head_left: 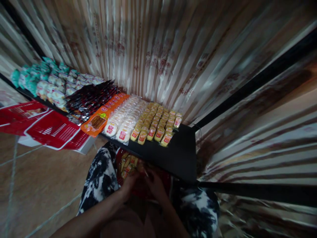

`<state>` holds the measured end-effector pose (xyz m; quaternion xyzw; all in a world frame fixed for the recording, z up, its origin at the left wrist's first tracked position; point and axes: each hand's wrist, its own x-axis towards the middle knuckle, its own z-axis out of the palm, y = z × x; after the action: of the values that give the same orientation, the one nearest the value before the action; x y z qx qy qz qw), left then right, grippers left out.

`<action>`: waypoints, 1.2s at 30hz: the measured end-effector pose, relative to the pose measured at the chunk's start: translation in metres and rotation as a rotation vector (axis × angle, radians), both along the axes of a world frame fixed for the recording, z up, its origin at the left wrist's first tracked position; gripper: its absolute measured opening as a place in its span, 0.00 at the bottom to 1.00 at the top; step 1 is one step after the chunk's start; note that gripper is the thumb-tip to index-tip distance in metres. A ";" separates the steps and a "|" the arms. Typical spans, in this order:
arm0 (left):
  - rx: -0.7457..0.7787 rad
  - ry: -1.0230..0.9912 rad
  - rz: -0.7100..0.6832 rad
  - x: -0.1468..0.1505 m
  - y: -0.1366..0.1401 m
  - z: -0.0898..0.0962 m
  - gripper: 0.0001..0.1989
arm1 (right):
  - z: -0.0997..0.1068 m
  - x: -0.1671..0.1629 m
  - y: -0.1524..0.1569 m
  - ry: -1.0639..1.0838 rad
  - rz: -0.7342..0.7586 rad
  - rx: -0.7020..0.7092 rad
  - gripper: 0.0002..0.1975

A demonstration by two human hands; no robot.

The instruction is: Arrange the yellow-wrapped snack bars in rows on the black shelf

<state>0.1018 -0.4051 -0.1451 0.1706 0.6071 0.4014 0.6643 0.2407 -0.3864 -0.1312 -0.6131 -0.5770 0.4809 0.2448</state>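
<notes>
Both my hands are low in the head view, over a red box [119, 152] between my knees, just under the front edge of the black shelf. My left hand [130, 181] is at the box's left side, close to yellow-wrapped snack packets [128, 163] inside it. Its fingers curl inward. My right hand [155, 183] is close beside it, fingers bent toward the left hand. Deep shadow covers the fingertips, and whatever they hold cannot be made out. On the shelf above stand rows of small yellow snack packets [156, 124] with red labels.
The black shelf [182, 155] also carries white round packets [123, 132], an orange bag [99, 119], dark shiny packets [91, 96], and white and green packets [37, 77]. Red cartons [54, 129] are at left. A striped curtain [148, 49] hangs behind; black poles [247, 82] flank it.
</notes>
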 end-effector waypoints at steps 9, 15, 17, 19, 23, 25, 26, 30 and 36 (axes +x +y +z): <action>0.234 0.304 0.022 0.002 -0.005 0.038 0.14 | 0.053 0.001 -0.017 0.074 0.032 0.032 0.17; 0.411 0.402 -0.055 0.011 -0.005 0.079 0.11 | 0.076 0.012 -0.013 0.084 -0.009 0.090 0.14; 0.453 0.411 -0.093 0.016 0.000 0.094 0.10 | 0.082 0.018 -0.010 0.133 -0.041 0.097 0.13; 0.489 0.413 -0.149 0.023 0.008 0.107 0.07 | 0.086 0.024 -0.005 0.212 -0.088 0.114 0.14; 0.565 0.471 -0.265 0.043 0.031 0.123 0.06 | 0.085 0.036 0.009 0.358 -0.270 0.123 0.21; 0.633 0.557 -0.304 0.057 0.042 0.125 0.09 | 0.082 0.045 0.020 0.395 -0.386 0.134 0.24; 0.671 0.609 -0.316 0.064 0.048 0.125 0.10 | 0.080 0.050 0.027 0.399 -0.443 0.149 0.24; 0.738 0.771 -0.358 0.097 0.068 0.130 0.17 | 0.073 0.072 0.057 0.348 -0.602 0.239 0.25; 0.612 0.662 -0.515 0.138 0.100 0.136 0.24 | 0.057 0.096 0.108 0.228 -0.686 0.354 0.26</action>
<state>0.2402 -0.3046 -0.0089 0.6188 0.5779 0.3084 0.4336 0.3363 -0.2788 -0.0742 -0.6613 -0.3821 0.3294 0.5551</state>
